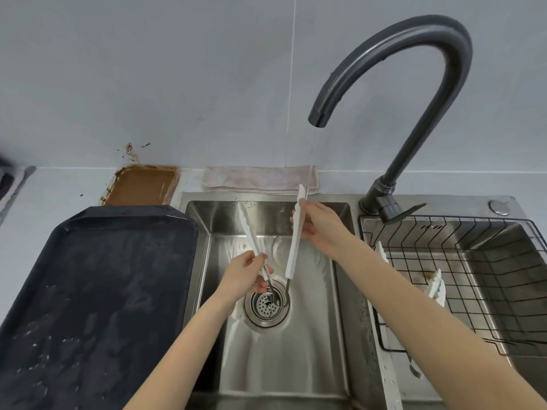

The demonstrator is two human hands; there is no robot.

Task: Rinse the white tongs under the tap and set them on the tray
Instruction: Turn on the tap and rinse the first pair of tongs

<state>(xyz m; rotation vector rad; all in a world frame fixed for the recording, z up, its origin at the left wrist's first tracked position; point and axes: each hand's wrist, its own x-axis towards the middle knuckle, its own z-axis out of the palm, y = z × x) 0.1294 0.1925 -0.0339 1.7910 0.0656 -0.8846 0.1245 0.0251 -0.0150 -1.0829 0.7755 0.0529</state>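
Note:
The white tongs (293, 253) hang spread open over the steel sink (281, 350), with their metal hinge end down near the drain (267, 304). My left hand (244, 275) grips the lower part of the left arm. My right hand (318, 224) pinches the upper part of the right arm. Water runs from the dark curved tap (414, 54) onto the right arm's tip. The black tray (94, 291) lies on the counter left of the sink, wet and bare.
A second pair of white tongs (436, 287) rests in the wire rack (473, 276) over the right basin. A folded cloth (260, 179) lies behind the sink, and a brown stained tray (142, 184) sits behind the black one.

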